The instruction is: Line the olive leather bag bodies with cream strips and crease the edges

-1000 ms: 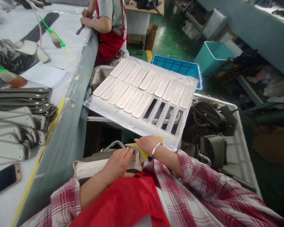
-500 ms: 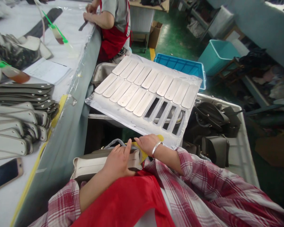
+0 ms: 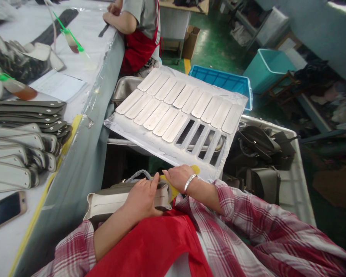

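My left hand (image 3: 142, 198) lies on top of a grey and cream leather bag piece (image 3: 109, 200) on my lap, fingers pressed down on its right end. My right hand (image 3: 179, 176), with a silver bracelet at the wrist, grips a yellow flat tool (image 3: 173, 188) and holds it against the same end of the piece. Just beyond my hands is a white board (image 3: 150, 144) carrying rows of pale oblong strips (image 3: 173, 104), with several empty slots near its right end.
Left is a work table (image 3: 75, 165) with stacked grey straps (image 3: 20, 134), a phone (image 3: 4, 209), papers and glue bottles. Another person in a red apron (image 3: 138, 34) works at its far end. A bin of dark bags (image 3: 262, 157) stands right, blue crates behind.
My left hand's fingers have shifted slightly on the bag piece, and the view has drifted a little. My right hand stays on the yellow tool.
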`<control>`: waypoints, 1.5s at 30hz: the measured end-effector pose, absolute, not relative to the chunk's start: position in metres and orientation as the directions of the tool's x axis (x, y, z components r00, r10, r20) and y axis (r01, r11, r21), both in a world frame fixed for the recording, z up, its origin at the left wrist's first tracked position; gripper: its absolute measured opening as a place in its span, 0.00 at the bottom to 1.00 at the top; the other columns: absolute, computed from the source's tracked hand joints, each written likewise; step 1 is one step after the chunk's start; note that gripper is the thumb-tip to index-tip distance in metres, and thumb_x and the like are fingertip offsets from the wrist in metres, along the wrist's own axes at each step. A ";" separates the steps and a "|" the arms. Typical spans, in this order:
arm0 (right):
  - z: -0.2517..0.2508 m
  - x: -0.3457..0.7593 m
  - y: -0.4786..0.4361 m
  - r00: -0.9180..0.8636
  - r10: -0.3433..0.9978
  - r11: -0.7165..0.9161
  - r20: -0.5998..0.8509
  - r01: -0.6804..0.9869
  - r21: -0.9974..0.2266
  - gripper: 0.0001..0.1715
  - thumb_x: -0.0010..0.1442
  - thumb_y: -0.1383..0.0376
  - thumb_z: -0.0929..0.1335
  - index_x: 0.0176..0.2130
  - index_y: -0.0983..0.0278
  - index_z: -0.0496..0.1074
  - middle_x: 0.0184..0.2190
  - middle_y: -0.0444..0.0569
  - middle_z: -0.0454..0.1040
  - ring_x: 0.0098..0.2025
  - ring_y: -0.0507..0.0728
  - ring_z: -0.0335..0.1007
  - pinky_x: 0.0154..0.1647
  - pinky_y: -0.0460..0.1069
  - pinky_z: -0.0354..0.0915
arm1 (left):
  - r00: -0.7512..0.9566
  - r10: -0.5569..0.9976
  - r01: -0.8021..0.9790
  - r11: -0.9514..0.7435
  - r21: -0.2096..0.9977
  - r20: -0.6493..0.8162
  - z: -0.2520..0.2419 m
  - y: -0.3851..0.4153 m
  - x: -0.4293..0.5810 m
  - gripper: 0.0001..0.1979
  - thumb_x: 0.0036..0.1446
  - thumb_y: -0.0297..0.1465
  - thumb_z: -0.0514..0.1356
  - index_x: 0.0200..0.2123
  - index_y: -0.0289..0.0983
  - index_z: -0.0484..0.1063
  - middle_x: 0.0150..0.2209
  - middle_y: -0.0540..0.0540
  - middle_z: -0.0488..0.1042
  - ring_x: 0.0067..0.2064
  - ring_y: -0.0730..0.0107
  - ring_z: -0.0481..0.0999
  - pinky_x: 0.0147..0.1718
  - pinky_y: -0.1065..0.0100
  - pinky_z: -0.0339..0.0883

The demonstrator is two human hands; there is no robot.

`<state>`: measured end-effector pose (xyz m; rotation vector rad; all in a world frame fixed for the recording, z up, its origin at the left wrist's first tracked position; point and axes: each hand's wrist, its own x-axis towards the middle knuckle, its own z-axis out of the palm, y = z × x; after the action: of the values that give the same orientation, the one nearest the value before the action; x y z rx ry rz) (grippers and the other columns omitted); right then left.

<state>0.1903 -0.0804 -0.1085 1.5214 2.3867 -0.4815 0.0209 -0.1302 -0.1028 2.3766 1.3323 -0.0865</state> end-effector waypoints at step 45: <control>-0.103 0.187 -0.092 -0.437 0.824 0.415 -0.362 0.899 -0.142 0.35 0.65 0.54 0.47 0.31 0.63 0.74 0.30 0.52 0.77 0.33 0.58 0.73 0.33 0.50 0.61 | 0.550 0.825 0.809 -0.490 0.323 -0.127 -0.107 -0.145 0.015 0.47 0.38 0.49 0.61 0.56 0.24 0.56 0.43 0.31 0.71 0.45 0.49 0.69 0.50 0.53 0.59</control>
<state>0.1872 -0.0923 -0.1031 1.5123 2.4352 -0.4641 0.0154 -0.1448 -0.1071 2.4450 1.3419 0.0641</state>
